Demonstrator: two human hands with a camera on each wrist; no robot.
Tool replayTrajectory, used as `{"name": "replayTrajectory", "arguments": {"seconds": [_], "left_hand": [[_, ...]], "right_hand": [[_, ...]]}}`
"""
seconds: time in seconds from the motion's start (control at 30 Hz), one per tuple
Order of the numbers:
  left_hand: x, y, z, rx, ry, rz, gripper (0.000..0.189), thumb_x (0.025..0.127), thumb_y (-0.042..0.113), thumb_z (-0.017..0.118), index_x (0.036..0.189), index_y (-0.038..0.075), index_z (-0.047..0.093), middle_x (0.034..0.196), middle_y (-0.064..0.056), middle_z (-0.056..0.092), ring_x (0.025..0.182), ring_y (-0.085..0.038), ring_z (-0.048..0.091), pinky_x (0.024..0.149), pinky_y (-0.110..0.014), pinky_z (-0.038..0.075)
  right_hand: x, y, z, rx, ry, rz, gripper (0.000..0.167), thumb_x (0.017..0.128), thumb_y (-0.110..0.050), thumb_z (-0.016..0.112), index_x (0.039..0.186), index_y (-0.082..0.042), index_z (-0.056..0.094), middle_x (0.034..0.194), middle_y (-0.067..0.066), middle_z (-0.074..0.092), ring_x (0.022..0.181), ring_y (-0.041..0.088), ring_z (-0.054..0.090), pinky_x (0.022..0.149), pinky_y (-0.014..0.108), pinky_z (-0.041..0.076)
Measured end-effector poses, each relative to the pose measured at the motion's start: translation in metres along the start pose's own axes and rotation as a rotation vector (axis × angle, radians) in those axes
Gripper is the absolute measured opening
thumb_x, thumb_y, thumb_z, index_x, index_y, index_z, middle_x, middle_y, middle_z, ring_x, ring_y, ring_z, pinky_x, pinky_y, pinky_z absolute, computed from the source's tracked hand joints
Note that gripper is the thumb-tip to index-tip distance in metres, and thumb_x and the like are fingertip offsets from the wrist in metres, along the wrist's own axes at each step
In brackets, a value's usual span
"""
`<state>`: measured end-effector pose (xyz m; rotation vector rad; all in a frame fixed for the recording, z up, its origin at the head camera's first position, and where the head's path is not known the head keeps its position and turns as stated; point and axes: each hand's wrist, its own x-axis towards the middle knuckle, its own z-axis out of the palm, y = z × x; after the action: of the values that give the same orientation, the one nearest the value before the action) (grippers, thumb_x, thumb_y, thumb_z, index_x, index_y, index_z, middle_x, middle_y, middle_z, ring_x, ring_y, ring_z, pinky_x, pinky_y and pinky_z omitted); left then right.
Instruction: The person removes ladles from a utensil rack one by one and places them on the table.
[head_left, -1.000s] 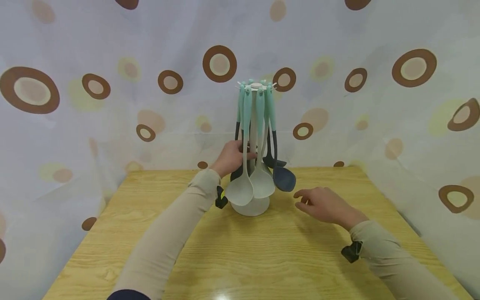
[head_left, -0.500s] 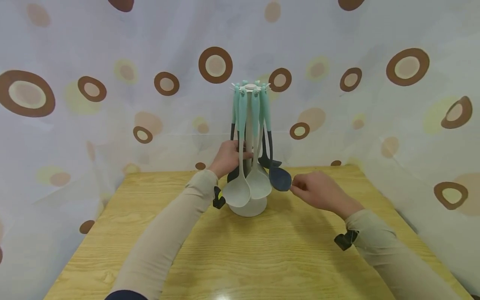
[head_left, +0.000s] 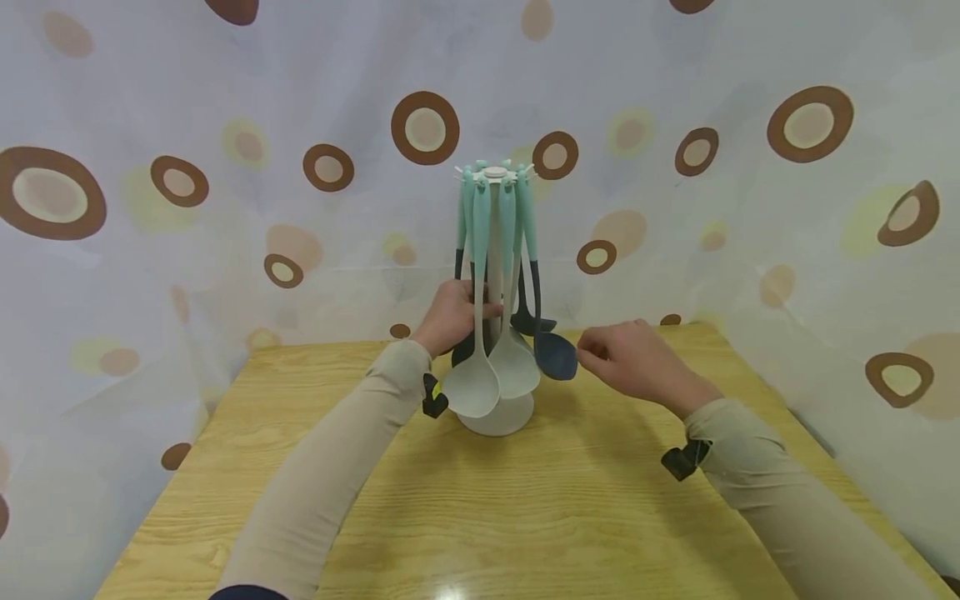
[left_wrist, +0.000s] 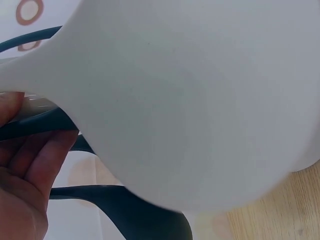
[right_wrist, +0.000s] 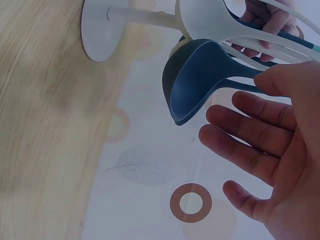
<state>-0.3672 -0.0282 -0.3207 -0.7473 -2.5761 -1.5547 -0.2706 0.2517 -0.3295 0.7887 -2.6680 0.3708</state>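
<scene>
We've L grip (head_left: 450,315) clasped round stand (head_left: 495,418); R grip (head_left: 633,360) loose, fingers spread, w/ blue ladle (head_left: 556,357) just L of it.

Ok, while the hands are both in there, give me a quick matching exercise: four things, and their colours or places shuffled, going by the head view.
Things:
1. Left hand
2. Right hand
3. Handle tops
4. Stand base

Colours or places:
A. mint green
B. beside the front dark blue ladle
C. white, resting on the table
D. partly behind the stem of the front-left white ladle

Right pairs: 1-D, 2-B, 3-A, 4-C.
</scene>
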Motion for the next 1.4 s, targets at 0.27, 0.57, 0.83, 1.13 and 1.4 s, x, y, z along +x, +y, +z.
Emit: {"name": "replayTrajectory", "arguments": {"seconds": [0.27,0.57,0.83,1.13,1.4], "left_hand": [[-0.004,0.003,-0.002,-0.022,0.001,0.003,0.014,0.090,0.018,0.076,0.089,0.004,0.073,0.086,-0.008,0.073,0.086,-0.020,0.065,0.077,-0.033,0.052],[-0.008,0.005,0.002,0.069,-0.028,0.018,0.018,0.093,0.024,0.073,0.097,0.007,0.073,0.096,-0.006,0.075,0.090,-0.020,0.070,0.079,-0.036,0.057],[-0.009,0.005,0.007,0.128,-0.018,0.009,0.021,0.094,0.027,0.073,0.100,0.007,0.071,0.099,-0.008,0.074,0.092,-0.021,0.070,0.082,-0.038,0.058],[-0.013,0.004,0.004,0.140,-0.033,0.001,0.022,0.094,0.026,0.072,0.102,0.006,0.071,0.100,-0.008,0.074,0.091,-0.020,0.070,0.082,-0.037,0.058],[-0.009,0.000,0.002,0.161,-0.033,0.011,0.021,0.094,0.025,0.073,0.103,0.006,0.071,0.099,-0.007,0.074,0.088,-0.019,0.069,0.081,-0.036,0.058]], "right_hand": [[0.003,0.000,0.000,0.008,-0.020,0.023,0.018,0.098,-0.022,0.060,0.094,-0.013,0.076,0.078,-0.007,0.070,0.069,0.007,0.064,0.070,0.038,0.055],[0.014,-0.003,0.001,0.054,-0.037,0.083,0.020,0.100,-0.025,0.056,0.103,-0.014,0.073,0.084,-0.004,0.071,0.070,0.009,0.061,0.068,0.035,0.053],[0.040,-0.011,0.002,0.035,-0.047,0.149,0.037,0.101,-0.034,0.058,0.129,-0.010,0.063,0.098,0.004,0.075,0.073,0.015,0.066,0.068,0.038,0.055],[0.055,-0.023,0.009,0.065,-0.019,0.134,0.031,0.101,-0.032,0.060,0.119,-0.007,0.063,0.088,0.006,0.072,0.071,0.017,0.065,0.067,0.039,0.055],[0.063,-0.029,0.013,0.136,0.058,0.145,0.024,0.104,-0.030,0.056,0.107,-0.007,0.062,0.078,0.005,0.065,0.064,0.018,0.057,0.059,0.034,0.048]]}}
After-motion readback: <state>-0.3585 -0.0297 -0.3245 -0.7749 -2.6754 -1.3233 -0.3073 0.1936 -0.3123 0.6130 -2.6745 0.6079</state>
